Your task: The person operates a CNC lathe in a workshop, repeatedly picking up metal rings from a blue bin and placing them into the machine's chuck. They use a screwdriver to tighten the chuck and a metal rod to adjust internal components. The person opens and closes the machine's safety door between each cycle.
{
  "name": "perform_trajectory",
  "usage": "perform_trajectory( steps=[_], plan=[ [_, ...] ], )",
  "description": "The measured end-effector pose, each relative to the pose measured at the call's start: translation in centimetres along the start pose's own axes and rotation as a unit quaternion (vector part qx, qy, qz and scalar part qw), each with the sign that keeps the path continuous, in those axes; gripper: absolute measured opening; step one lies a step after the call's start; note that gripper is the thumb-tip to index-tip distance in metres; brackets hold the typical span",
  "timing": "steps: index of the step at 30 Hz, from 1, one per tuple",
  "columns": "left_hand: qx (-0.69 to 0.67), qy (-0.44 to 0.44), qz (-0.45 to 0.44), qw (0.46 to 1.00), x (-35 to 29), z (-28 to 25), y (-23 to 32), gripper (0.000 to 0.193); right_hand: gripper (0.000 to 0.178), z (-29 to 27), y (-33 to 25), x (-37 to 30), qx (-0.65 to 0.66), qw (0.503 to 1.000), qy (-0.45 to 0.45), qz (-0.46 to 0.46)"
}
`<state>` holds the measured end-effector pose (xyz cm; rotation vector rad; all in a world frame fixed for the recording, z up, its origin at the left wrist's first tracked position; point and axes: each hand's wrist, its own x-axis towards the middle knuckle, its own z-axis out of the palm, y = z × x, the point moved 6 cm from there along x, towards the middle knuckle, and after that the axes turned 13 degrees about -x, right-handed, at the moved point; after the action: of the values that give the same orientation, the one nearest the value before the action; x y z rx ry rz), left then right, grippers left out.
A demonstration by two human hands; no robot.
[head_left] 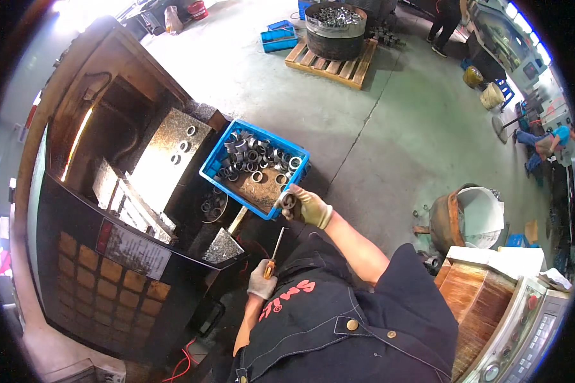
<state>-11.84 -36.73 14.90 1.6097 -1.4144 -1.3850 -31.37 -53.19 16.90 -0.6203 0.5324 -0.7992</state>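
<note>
My gloved left hand [262, 279] is closed round the orange handle of a screwdriver [279, 242], its long thin shaft pointing up and away. In my gloved right hand [312, 208] is a short dark metal ring [288, 201], gripped at the near right corner of a blue crate [255, 209]. Many similar metal rings [241, 148] lie heaped in the crate's far part, with a few loose ones on its brown bottom. The exact shape of the held ring is partly covered by my fingers.
At left stands an open machine with a bright metal chute [169, 156] carrying several rings. A round bin of metal parts [335, 32] rests on a wooden pallet [338, 71] at the back. A control panel [517, 338] is at lower right; two people are farther off.
</note>
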Motion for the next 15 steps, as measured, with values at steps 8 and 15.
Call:
perform_trajectory(
  steps=[8, 15],
  plan=[
    [0.011, 0.004, 0.003, 1.0, -0.3, 0.3, 2.9, 0.032, 0.038, -2.3, -0.7, 0.9, -0.201, 0.964, 0.166, -0.046],
    [0.037, 0.02, -0.065, 0.997, -0.1, 1.6, 1.2, 0.034, 0.016, -2.9, 0.3, -0.1, -0.237, 0.966, 0.103, 0.004]
  ],
)
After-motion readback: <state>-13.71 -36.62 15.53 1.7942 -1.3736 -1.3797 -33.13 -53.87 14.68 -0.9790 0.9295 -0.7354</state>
